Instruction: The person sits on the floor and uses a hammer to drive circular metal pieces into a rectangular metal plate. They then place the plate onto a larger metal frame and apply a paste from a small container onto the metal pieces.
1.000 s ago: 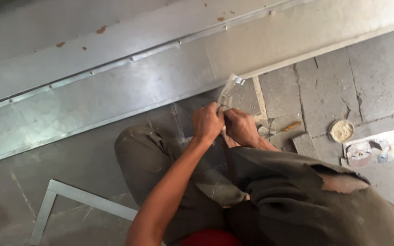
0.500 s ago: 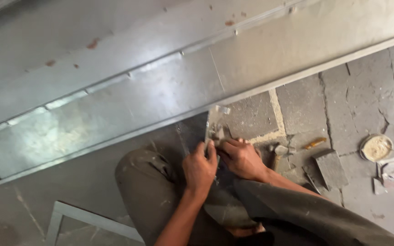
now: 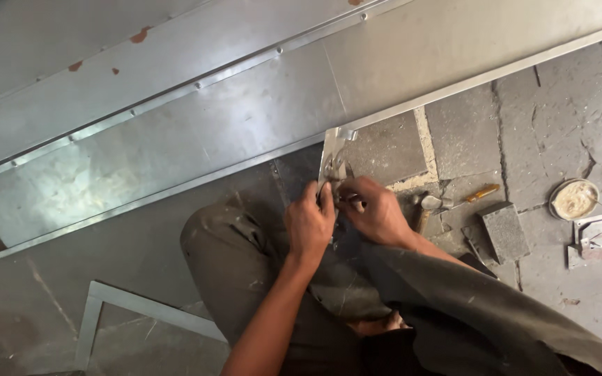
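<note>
1. Two hands meeting on one small piece: left hand closed around the lower end of a narrow sheet-metal strip, right hand curled shut at 3 o'clock of it, pinching something thin and metallic against the strip. Cannot tell what that small item is.
2. Strip standing up from the lap, top end bent over and touching the edge of the long metal channel at 12 o'clock. Could slip sideways off that edge under a hard push, judging by the small contact.
3. Bare skin on cut sheet edges: likely risk of a slice to the fingers if the strip twists in the grip.
4. Work held over the knees rather than on the floor: may wobble, spoiling any bend or mark.
5. Hammer, yellow-handled tool and grey block lying close at 3 o'clock on the stone floor: easy to knock with an elbow.
6. Round tin further out at 3 o'clock: could tip if kicked.
</note>
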